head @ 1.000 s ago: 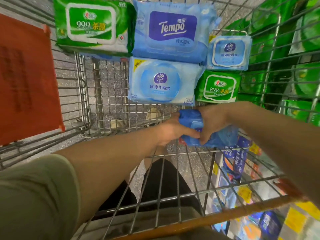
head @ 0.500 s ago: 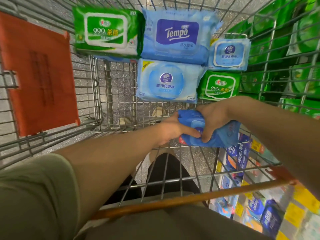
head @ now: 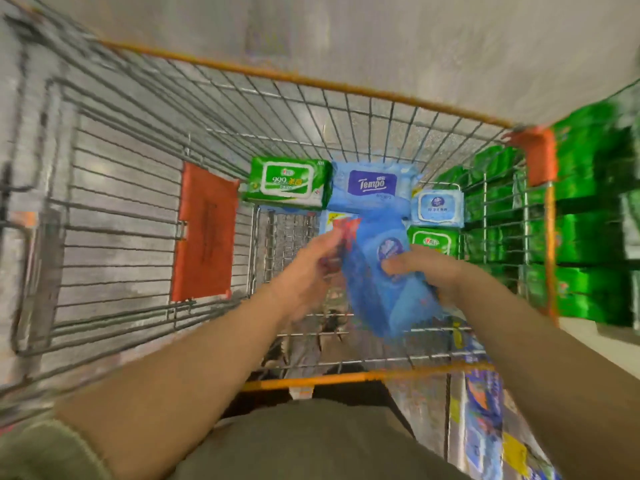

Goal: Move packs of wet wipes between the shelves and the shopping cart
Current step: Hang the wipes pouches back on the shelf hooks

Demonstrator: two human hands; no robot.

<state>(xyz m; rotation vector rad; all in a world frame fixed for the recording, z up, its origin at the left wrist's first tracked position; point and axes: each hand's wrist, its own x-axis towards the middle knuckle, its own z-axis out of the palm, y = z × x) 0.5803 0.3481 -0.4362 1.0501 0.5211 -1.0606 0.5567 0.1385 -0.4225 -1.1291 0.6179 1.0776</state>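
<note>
The whole view is motion-blurred. A dark blue pack of wet wipes (head: 381, 289) hangs tilted over the wire shopping cart (head: 138, 209). My right hand (head: 429, 271) grips its right side, thumb on the top face. My left hand (head: 311, 268) holds its upper left edge. On the cart floor beyond lie a green 999 pack (head: 287, 181), a blue Tempo pack (head: 370, 185), a small light blue pack (head: 438, 207) and a small green pack (head: 433, 241). Another light blue pack (head: 333, 219) is mostly hidden behind the held pack.
An orange flap (head: 204, 233) hangs inside the cart on the left. Green packs (head: 588, 220) fill the shelves to the right of the cart. Blue packs and yellow tags (head: 485, 403) sit on a lower shelf at bottom right. The orange handle bar (head: 346, 377) runs near my body.
My head has tipped up, so the cart's far rim and the floor show. Both hands have lifted the blue pack and turned it face up, over the cart's packs.
</note>
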